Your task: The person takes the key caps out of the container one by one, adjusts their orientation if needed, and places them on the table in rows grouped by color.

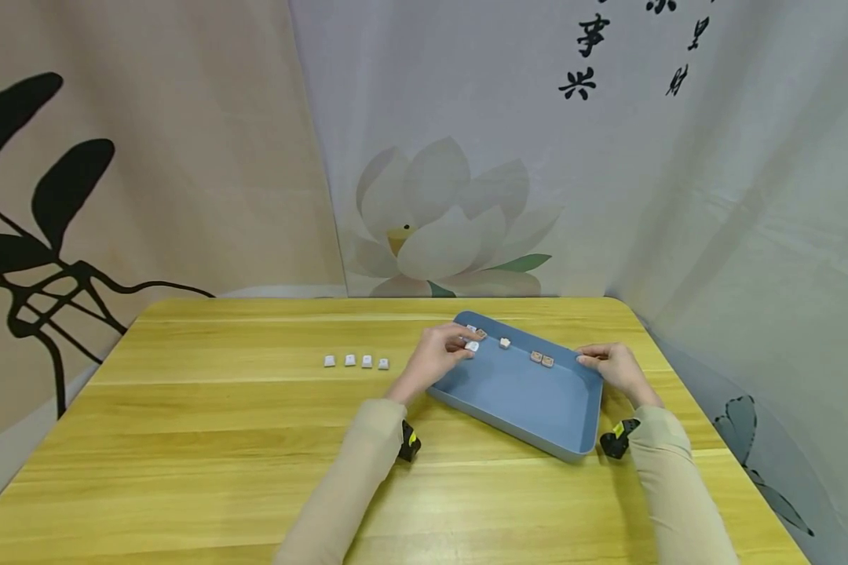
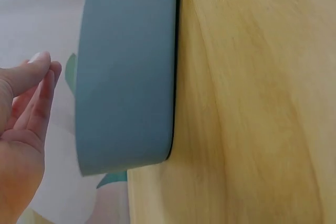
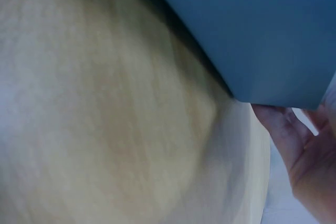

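A blue-grey rectangular tray [image 1: 530, 400] lies at a slant on the right half of the table. My left hand [image 1: 434, 357] reaches over its left far corner, thumb and fingertips pinching a small white keycap [image 1: 472, 346]. In the left wrist view the thumb and fingers [image 2: 39, 85] come together beside the tray wall, with the keycap hidden. At the right far corner of the tray, my right hand [image 1: 615, 367] grips the rim [image 3: 283, 104]. Inside lie brown keycaps [image 1: 542, 359], and a pale one [image 1: 505, 343] against the far wall.
Several white keycaps [image 1: 349, 360] stand in a row on the wooden table [image 1: 205, 439], left of the tray. A printed curtain [image 1: 452, 157] hangs behind the table's far edge. Each wrist wears a black camera [image 1: 408, 442].
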A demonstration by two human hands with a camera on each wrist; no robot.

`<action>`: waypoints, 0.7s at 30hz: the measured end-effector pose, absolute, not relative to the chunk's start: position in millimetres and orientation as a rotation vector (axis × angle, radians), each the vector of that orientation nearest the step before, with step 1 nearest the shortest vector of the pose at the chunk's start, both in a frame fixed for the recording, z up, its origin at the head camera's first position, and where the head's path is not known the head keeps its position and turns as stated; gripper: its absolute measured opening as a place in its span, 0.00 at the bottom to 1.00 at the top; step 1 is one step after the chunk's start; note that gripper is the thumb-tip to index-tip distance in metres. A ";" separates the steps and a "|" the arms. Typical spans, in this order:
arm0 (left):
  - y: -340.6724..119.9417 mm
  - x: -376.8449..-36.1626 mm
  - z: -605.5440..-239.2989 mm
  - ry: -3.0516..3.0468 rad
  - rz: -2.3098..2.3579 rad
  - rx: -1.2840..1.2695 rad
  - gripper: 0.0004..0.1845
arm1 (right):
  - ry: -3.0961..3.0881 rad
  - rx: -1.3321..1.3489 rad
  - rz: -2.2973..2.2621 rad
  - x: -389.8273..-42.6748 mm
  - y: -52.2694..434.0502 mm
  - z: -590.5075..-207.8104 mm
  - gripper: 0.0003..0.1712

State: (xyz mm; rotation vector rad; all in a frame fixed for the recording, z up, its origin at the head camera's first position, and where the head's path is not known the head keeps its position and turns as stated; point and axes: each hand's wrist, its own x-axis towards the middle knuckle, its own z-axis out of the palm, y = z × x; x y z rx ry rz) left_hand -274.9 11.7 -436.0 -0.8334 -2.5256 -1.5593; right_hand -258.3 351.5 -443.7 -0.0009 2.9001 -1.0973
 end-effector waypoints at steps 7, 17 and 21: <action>-6.4 -267.2 -430.3 -2.456 -1.604 -0.758 0.11 | 2.918 -0.010 -1.089 -257.5 350.9 -444.1 0.19; -57.1 -263.7 -425.9 -2.457 -1.697 -0.470 0.12 | 2.910 -0.020 -1.100 -257.6 350.7 -443.9 0.20; -81.4 -262.0 -423.2 -2.477 -1.635 -0.396 0.14 | 2.914 -0.031 -1.094 -257.3 351.3 -443.6 0.20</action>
